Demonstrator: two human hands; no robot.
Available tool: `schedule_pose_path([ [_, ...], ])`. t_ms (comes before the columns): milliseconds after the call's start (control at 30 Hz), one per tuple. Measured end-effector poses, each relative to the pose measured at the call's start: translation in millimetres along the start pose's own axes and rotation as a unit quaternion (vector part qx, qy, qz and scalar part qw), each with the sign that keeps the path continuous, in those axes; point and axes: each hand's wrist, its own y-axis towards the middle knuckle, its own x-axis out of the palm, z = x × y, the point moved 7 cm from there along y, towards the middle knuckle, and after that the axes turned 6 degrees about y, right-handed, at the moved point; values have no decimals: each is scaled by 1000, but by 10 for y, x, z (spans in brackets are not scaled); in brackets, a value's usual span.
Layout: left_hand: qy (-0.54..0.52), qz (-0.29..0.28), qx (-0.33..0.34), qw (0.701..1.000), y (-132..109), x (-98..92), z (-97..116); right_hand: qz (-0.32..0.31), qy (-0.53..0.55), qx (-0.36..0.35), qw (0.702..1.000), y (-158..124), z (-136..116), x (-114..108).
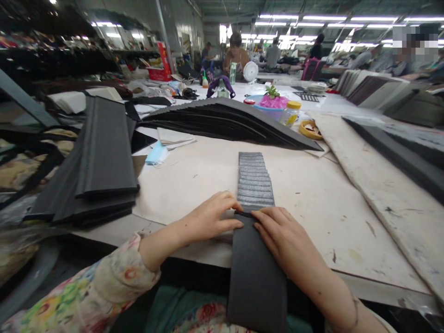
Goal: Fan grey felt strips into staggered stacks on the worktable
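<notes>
A long dark grey panel [258,277] runs from my lap up over the table's front edge. My left hand [210,217] is closed at the left end of its folded top edge, with thumb and fingers pinching there. At the right end of the same edge, my right hand [286,233] grips with bent fingers, its thumb side partly hidden. Just beyond the fold lies a fanned stack of grey strips [255,178], overlapping like steps on the beige sheet [194,180]. The panel's top edge meets the nearest strip.
Stacked dark grey panels [107,148] stand at left. A wide fanned pile of black sheets [222,118] spans the back. Near it are a blue mask [157,153], a yellow-lidded jar [290,113] and a yellow ring-shaped dish [310,129]. Farther off, people work at tables.
</notes>
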Motion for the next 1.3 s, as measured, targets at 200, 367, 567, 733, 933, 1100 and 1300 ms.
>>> schedule_pose_path([
  [200,84,-17,39,996,-50,41,110,-29,34,-21,999,45,-43,24],
  [367,224,-32,60,972,-212,132,173,-22,-2,-38,999,42,-74,14],
  [567,195,-44,47,979,-270,73,149,-32,-36,-40,998,29,-143,14],
  [733,122,-34,25,992,-73,-102,87,8,-71,-40,997,-60,-237,42],
  [933,174,-18,9,985,146,-14,63,61,-73,-8,995,-173,-250,71],
  [1100,174,3,-3,985,190,-4,94,64,-56,4,996,-179,-236,69],
  [1300,33,-65,-76,994,345,-19,1,86,-37,8,996,-207,-240,34],
])
